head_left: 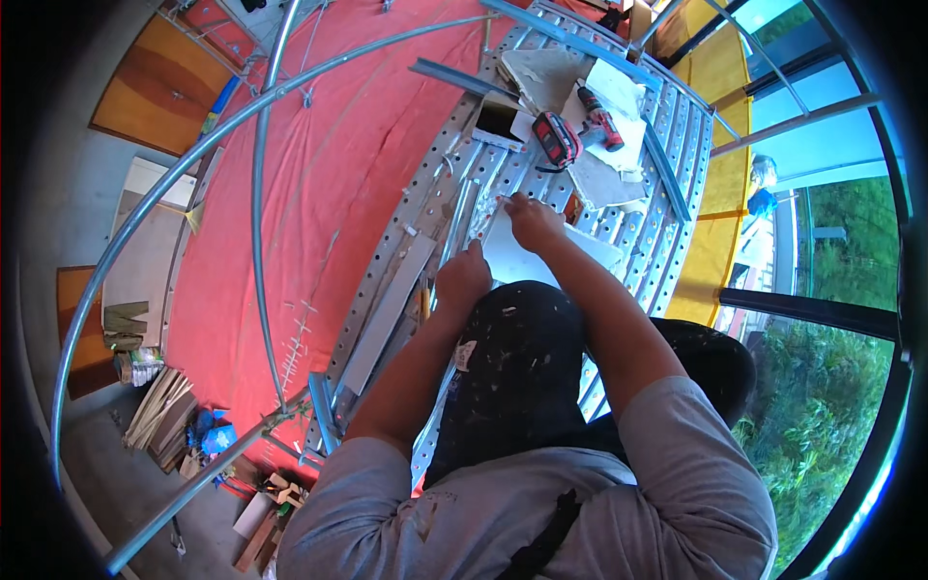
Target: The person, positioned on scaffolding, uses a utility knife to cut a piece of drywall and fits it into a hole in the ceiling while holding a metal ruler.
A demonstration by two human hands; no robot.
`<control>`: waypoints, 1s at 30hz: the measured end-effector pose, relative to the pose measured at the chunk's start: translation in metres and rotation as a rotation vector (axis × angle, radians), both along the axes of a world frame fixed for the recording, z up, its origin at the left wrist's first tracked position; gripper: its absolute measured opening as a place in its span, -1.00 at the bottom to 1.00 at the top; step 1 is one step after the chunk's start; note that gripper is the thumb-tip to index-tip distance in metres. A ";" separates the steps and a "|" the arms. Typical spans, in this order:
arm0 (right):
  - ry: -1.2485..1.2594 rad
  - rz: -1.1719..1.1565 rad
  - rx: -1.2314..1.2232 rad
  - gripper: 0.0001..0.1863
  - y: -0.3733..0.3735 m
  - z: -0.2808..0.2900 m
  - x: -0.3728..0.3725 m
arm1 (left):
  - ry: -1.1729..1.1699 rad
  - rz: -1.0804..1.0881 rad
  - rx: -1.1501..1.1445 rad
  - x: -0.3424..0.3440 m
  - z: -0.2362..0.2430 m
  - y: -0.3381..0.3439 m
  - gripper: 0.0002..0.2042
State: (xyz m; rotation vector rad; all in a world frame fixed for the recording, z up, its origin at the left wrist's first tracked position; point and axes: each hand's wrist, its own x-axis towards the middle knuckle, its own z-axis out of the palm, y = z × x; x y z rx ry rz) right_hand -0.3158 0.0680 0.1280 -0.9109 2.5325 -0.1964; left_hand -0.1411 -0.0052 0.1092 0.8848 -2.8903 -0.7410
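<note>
Left hand (462, 280) pressed flat, right hand (532, 220) pinching the white sheet (517, 256) (beside the red drill (601, 118)); best held steady.

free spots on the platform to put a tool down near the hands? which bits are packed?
Bare perforated scaffold deck lies right of the white sheet, up to the yellow edge netting. Crowded: ahead of the right hand, with red tape measure, red drill and board scraps. Beside the left hand, metal strips fill the deck.
</note>
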 end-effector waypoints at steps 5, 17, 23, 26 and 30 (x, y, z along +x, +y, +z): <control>-0.133 -0.046 0.067 -0.56 -0.003 0.009 -0.003 | -0.012 -0.008 -0.034 -0.003 -0.004 0.003 -0.79; -0.094 0.078 0.083 -0.53 -0.010 -0.008 0.007 | -0.106 0.006 -0.015 0.005 -0.002 0.008 -0.84; -0.027 0.086 0.047 -0.64 0.003 -0.013 0.001 | -0.045 -0.026 -0.040 0.002 -0.005 0.010 -0.83; 0.022 0.118 0.047 -0.65 0.003 -0.008 0.003 | -0.007 -0.036 -0.046 -0.002 -0.003 0.011 -0.84; 0.007 0.094 0.024 -0.64 0.001 -0.005 0.004 | 0.022 0.003 0.042 -0.029 0.002 -0.002 -0.81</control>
